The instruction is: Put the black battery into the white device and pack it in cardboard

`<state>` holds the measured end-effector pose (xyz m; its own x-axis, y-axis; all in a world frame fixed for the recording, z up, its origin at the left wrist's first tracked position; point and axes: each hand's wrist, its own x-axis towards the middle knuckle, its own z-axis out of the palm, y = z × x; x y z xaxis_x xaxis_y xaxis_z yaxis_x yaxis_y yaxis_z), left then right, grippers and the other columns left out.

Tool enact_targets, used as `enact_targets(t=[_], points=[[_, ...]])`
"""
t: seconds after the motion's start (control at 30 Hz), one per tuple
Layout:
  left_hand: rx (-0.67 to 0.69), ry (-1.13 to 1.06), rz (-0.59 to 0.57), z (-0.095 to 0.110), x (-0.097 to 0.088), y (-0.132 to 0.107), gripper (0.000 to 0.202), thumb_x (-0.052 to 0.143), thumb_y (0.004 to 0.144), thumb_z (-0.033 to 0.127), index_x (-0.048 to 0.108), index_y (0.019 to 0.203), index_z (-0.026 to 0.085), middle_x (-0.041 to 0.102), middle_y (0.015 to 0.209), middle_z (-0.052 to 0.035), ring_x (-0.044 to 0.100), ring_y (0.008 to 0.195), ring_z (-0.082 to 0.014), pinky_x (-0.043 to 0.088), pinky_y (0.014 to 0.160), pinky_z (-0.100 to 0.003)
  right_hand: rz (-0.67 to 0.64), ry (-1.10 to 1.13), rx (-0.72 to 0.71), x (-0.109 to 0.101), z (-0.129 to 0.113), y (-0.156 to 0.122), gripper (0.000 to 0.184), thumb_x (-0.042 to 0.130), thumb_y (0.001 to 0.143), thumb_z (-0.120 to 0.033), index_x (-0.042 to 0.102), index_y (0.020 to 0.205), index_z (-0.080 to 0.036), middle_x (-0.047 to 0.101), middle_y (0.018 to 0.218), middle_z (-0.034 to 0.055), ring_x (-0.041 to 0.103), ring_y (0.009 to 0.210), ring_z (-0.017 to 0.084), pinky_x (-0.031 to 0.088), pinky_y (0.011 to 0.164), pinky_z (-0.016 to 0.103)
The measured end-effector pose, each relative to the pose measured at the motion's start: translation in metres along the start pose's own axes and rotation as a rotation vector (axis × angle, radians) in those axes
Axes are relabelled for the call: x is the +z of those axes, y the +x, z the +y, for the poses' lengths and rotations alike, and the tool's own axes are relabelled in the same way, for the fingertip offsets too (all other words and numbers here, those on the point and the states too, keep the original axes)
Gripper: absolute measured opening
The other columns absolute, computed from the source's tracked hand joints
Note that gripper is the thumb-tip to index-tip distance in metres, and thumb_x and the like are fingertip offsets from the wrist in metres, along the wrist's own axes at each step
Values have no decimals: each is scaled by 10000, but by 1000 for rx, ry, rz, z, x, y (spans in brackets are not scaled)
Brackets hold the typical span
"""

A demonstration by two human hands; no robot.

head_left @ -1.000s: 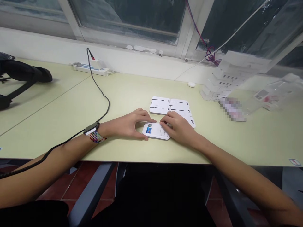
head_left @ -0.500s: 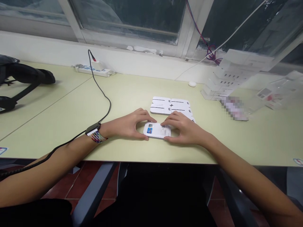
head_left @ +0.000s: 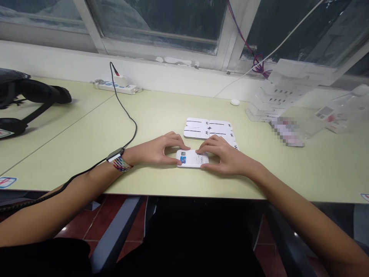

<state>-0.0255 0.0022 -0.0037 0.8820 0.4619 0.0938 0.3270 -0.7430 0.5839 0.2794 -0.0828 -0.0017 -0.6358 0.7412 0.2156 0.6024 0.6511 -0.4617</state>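
Note:
A small flat white box with a blue sticker, a square printed code and fine print lies near the front of the desk. My left hand grips its left end, thumb on the near edge and fingers at the far edge. At the right end, my right hand pinches it the same way. Just beyond, several similar white boxes lie side by side, marked with black lines and W letters. My right hand partly hides the nearest of them.
The pale yellow desk meets a wall under windows. A black cable runs from a power strip to my left wrist. A black device stands far left. White box stacks, a blurred packet and a small white oval lie right.
The view has shifted slightly. My left thumb now sits a little further onto the white box's near edge. Both hands keep their hold.

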Motion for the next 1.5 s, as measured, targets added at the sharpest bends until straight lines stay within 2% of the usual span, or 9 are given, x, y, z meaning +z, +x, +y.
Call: enact_targets(t=[0.5, 0.7, 0.77, 0.87, 0.97, 1.03, 1.13, 1.4, 1.5], points=[[-49, 22, -54, 7, -4, 3, 468, 777, 941, 512, 681, 1331, 272, 658, 1306, -94, 576, 1263, -316, 448, 1099, -436, -82, -47, 21, -6, 2, 9, 311, 748, 978, -475, 675, 1193, -262, 684, 1153, 84, 556, 1131, 325, 438, 1042, 519], [-46, -132, 13, 16, -1, 3, 490, 771, 927, 371, 635, 1392, 296, 702, 1342, -91, 651, 1220, -291, 507, 1030, -430, 40, 38, 55, 3, 0, 6, 582, 858, 847, -368, 597, 1361, -294, 660, 1221, 82, 558, 1146, 319, 473, 955, 449], [-49, -203, 39, 18, 1, 3, 467, 757, 937, 364, 613, 1374, 287, 734, 1236, -76, 688, 1100, -258, 531, 942, -401, 60, 59, 75, 6, -1, 5, 539, 850, 837, -318, 619, 1324, -292, 678, 1179, 72, 575, 1106, 304, 474, 909, 420], [-39, -150, 45, 15, 1, 4, 387, 757, 959, 396, 661, 1313, 273, 747, 1169, -65, 688, 1021, -236, 522, 896, -378, 81, 66, 100, 8, 0, 5, 360, 802, 870, -262, 654, 1198, -273, 681, 1024, 40, 585, 981, 257, 450, 800, 361], [44, -36, 35, 9, 1, 6, 215, 755, 980, 436, 767, 1097, 256, 760, 1078, -63, 664, 1031, -247, 508, 896, -377, 75, 66, 61, 7, 3, 3, 137, 774, 939, -305, 657, 969, -240, 627, 866, 13, 555, 872, 220, 406, 733, 334], [89, -10, 44, 6, 2, 7, 207, 731, 1009, 456, 793, 1012, 259, 760, 1018, -63, 648, 1043, -256, 506, 905, -383, 71, 83, 6, 6, 6, 2, 218, 722, 1018, -384, 651, 880, -230, 612, 837, 13, 539, 851, 211, 401, 743, 340], [109, -35, 52, 6, 2, 7, 237, 674, 1061, 470, 816, 1061, 280, 771, 1074, -69, 640, 1106, -263, 506, 956, -391, 70, 113, -46, 4, 9, 2, 294, 616, 1102, -440, 699, 910, -233, 621, 854, 17, 541, 866, 209, 414, 791, 356], [104, -69, 44, 14, 0, 7, 284, 633, 1094, 477, 816, 1041, 267, 790, 1086, -76, 636, 1141, -275, 509, 999, -400, 66, 154, -65, 4, 6, 3, 319, 565, 1133, -418, 716, 935, -218, 611, 866, 23, 550, 887, 209, 431, 790, 353], [141, -31, 46, 12, 1, 7, 256, 638, 1094, 456, 811, 1156, 278, 792, 1112, -76, 633, 1142, -277, 509, 1003, -407, 86, 102, -98, 6, 6, 2, 271, 572, 1130, -375, 732, 990, -207, 614, 863, 28, 554, 897, 214, 444, 812, 362]])
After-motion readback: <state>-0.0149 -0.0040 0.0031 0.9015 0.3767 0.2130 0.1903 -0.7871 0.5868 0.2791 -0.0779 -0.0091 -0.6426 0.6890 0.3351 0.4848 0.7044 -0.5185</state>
